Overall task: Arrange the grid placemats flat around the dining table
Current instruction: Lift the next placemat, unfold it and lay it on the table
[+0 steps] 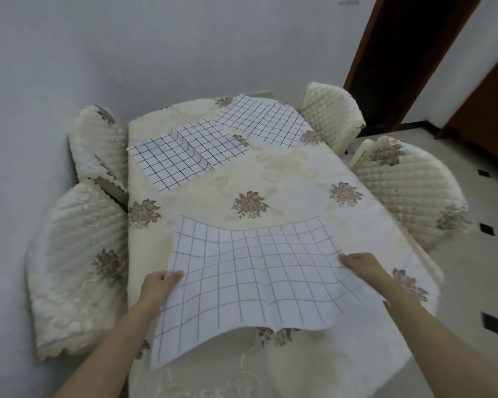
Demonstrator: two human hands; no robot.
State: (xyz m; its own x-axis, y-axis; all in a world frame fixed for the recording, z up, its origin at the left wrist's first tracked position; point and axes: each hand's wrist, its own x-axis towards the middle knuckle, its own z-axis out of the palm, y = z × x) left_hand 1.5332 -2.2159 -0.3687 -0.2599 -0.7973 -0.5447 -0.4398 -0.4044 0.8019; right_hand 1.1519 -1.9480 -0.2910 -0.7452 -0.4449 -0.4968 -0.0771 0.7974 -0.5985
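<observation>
A white grid placemat [250,280] hangs stretched above the near end of the dining table [285,179], sagging along a middle crease. My left hand [158,285] pinches its left edge and my right hand [362,265] pinches its right edge. Two more grid placemats lie on the cream flowered tablecloth: one at the far left [184,156] with a raised fold across its middle, one at the far right corner [262,120], lying nearly flat. The two far mats touch at their corners.
Quilted cream chairs ring the table: two on the left [78,265] [98,142] against the white wall, two on the right [332,113] [408,188]. A dark wooden door frame [385,61] stands at the back right. Tiled floor [472,282] runs along the right.
</observation>
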